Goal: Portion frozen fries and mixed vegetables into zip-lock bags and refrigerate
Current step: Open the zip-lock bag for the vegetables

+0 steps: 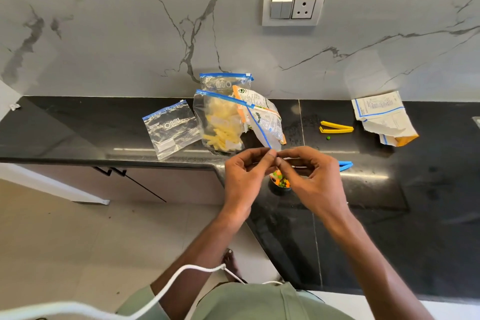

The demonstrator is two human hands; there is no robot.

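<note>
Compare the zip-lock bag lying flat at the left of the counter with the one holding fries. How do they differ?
The flat bag is empty; the fries bag holds pale yellow fries. The flat bag lies thin on the counter, while the fries bag bulges upward. The fries bag touches a printed packet; the flat bag does not. Both are clear plastic with a blue zip strip.

The left hand and right hand pinch the blue zip edge of a clear plastic bag of pale fries over a glossy black stone counter; a small dark bowl of mixed vegetables sits beneath the fingers; an empty clear zip-lock bag lies to the left.
</note>
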